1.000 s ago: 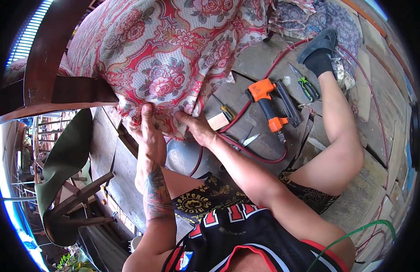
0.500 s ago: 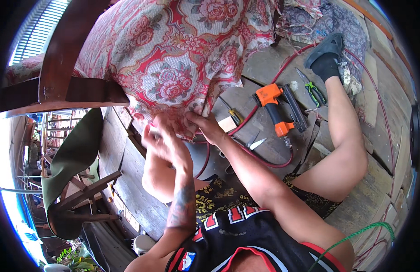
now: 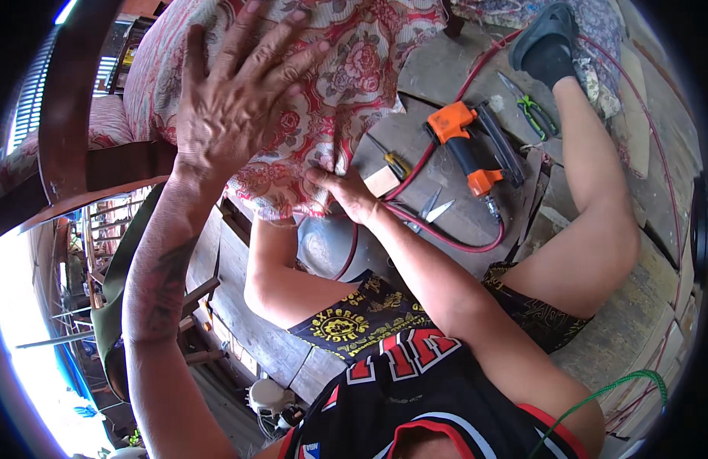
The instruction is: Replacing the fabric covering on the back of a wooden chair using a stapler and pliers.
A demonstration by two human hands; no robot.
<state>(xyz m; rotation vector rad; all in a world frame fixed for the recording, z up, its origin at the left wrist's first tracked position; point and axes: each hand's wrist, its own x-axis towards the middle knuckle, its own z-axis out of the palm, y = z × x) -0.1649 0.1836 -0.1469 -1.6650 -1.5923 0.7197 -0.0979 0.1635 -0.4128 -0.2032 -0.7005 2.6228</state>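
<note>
Red and white floral upholstery fabric (image 3: pixel 361 65) covers a piece of furniture with dark wooden framing (image 3: pixel 124 170) at its left. Fingers spread wide, my left hand (image 3: pixel 231 107) is raised over the cloth with nothing in it; whether the palm touches the cloth cannot be told. At the loose lower edge of the fabric, my right hand (image 3: pixel 346 193) pinches the cloth between thumb and fingers. Just right of that hand lie a screwdriver (image 3: pixel 396 162) with a yellow and black handle and a pair of scissors (image 3: pixel 432 210).
An orange and black staple gun (image 3: pixel 468 149) lies on the wooden floor, joined to a red air hose (image 3: pixel 476 246). Green-handled pliers or snips (image 3: pixel 533 115) lie beyond it, near my sandalled foot (image 3: pixel 547 46). A green cord (image 3: pixel 629 376) hangs at lower right.
My left hand has let go of the fabric's lower edge area and swung up and left, its fingers opening. The right hand keeps its pinch on the cloth. The view has shifted slightly.
</note>
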